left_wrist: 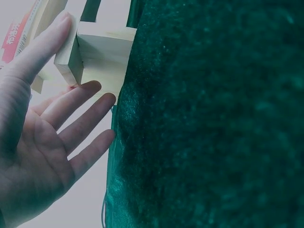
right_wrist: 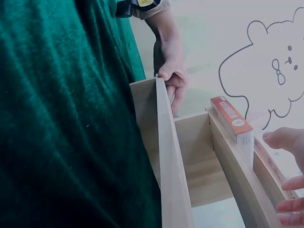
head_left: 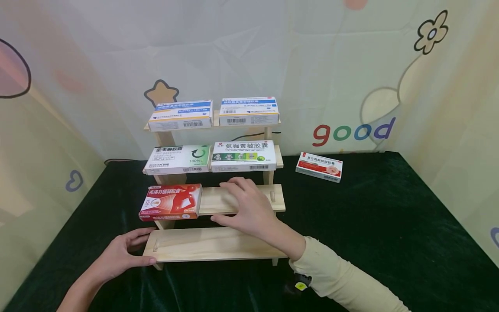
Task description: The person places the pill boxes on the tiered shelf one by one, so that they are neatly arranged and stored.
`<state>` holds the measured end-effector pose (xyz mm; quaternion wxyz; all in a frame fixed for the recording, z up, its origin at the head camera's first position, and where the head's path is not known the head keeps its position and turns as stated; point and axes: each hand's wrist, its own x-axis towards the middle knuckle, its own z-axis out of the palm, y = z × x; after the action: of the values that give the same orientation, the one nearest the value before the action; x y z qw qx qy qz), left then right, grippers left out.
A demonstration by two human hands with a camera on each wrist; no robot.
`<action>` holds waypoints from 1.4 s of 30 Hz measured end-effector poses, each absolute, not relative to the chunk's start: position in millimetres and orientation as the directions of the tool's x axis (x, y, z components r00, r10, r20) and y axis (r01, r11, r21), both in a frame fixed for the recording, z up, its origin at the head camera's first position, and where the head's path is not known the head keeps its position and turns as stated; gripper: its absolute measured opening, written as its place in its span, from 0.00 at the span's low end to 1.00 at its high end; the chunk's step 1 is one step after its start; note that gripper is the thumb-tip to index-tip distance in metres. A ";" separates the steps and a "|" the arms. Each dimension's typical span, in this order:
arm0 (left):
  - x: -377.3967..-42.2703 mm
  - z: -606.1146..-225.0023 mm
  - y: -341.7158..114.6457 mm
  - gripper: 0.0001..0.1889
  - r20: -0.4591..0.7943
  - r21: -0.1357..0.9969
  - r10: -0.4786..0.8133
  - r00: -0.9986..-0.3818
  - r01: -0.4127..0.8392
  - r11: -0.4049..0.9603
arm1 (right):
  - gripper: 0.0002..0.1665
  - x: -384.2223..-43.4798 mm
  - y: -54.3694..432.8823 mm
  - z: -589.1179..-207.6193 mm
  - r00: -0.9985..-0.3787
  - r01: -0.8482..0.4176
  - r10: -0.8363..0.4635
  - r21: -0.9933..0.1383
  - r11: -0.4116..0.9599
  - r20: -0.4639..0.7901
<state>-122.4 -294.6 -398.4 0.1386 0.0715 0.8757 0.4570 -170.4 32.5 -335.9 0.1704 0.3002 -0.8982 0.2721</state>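
A tiered wooden stand (head_left: 210, 247) stands on the dark green cloth. My left hand (head_left: 121, 256) holds the left end of its lowest shelf, thumb at the front edge and fingers behind. Over the second shelf from the bottom, my right hand (head_left: 251, 210) hovers with fingers spread and nothing in them. To its left on that shelf lies a red medicine box (head_left: 171, 202), whose end also shows in the right wrist view. The shelf above carries a white-and-green capsule box (head_left: 177, 159) and a white box with a green band (head_left: 243, 156).
Two blue-and-white boxes, one left (head_left: 180, 115) and one right (head_left: 249, 111), sit on the top shelf. A red-and-white box (head_left: 319, 167) lies on the green cloth (head_left: 370, 216) right of the stand. A patterned curtain (head_left: 312, 65) hangs behind.
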 end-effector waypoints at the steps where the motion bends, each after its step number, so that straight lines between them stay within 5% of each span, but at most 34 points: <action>1: -122.6 -398.6 -294.5 0.38 -0.178 0.821 0.253 -0.951 -0.002 0.572 | 0.37 -170.3 34.9 -336.2 -0.759 -0.635 -0.448 -0.386 0.669 0.472; 35: -122.4 -397.7 -294.4 0.38 -0.198 0.814 0.249 -0.948 -0.017 0.581 | 0.34 -174.4 112.6 -343.7 -0.693 -0.678 -0.470 -0.272 0.683 0.547; 42: -122.9 -397.9 -294.2 0.38 -0.197 0.812 0.251 -0.948 -0.014 0.584 | 0.36 -174.3 130.5 -339.9 -0.720 -0.650 -0.449 -0.287 0.704 0.529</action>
<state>-122.9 -294.2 -397.9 0.1471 0.0677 0.8777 0.4510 -174.3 130.5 -339.9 0.2151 0.3061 -0.8975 0.2334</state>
